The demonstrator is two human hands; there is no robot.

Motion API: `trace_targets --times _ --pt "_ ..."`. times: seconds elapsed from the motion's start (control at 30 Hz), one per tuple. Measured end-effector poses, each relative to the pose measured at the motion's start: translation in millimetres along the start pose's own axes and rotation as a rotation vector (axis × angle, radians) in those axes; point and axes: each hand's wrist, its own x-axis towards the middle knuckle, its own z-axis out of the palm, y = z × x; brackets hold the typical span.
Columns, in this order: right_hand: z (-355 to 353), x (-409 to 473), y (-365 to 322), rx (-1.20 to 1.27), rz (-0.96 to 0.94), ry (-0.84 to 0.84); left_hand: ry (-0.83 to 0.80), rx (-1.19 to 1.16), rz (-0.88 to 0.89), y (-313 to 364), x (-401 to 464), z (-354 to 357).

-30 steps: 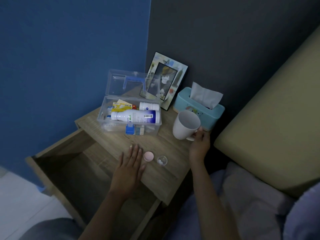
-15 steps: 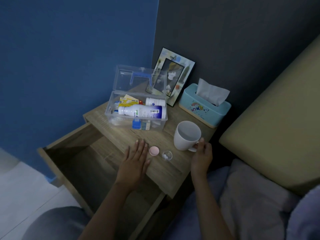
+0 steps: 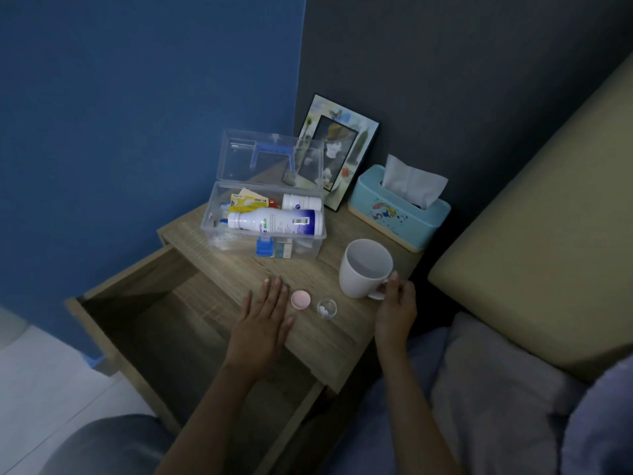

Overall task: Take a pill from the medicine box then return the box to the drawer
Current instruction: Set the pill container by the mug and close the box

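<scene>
Person's body, head view. Left hand [image 3: 262,318] and right hand [image 3: 395,308]: both bare, without rings, watch or bracelet; nails short and unpainted. Both forearms bare from wrist to the lower frame edge; no sleeve visible on either. At 7 o'clock, a rounded grey-clad shape [image 3: 102,443], apparently a knee in dark grey fabric. At 4 o'clock, pale lavender-blue fabric [image 3: 596,423] fills the corner; whether it is clothing cannot be told.
</scene>
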Motion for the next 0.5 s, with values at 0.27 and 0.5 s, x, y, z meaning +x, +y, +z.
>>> trace_targets --times 0.27,0.5 --pt "18.1 -5.9 -68.1 0.08 -0.304 0.025 0.328 -0.337 -0.213 -4.4 11.0 -25.4" --pt "144.0 62.5 -122.7 0.076 -0.048 -0.391 0.549 -0.486 -0.457 -42.7 45.4 -54.2"
